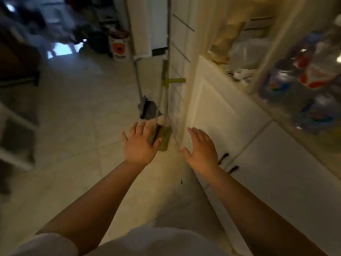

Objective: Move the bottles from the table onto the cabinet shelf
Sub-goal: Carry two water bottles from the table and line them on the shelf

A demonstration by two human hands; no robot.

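Both my hands are stretched out in front of me over the tiled floor, and neither holds anything. My left hand (pixel 139 144) has its fingers straight and spread. My right hand (pixel 200 147) is also flat, close to the white cabinet (pixel 212 108) door. On the cabinet shelf at the right stand several clear plastic bottles (pixel 302 80) with coloured labels, blurred by motion. No table is in view.
A mop (pixel 160 139) with a green head leans against the cabinet's side, just beyond my left hand. A grey dustpan (pixel 148 109) lies on the floor behind it. A white bucket (pixel 119 46) stands further back. Dark furniture fills the left edge.
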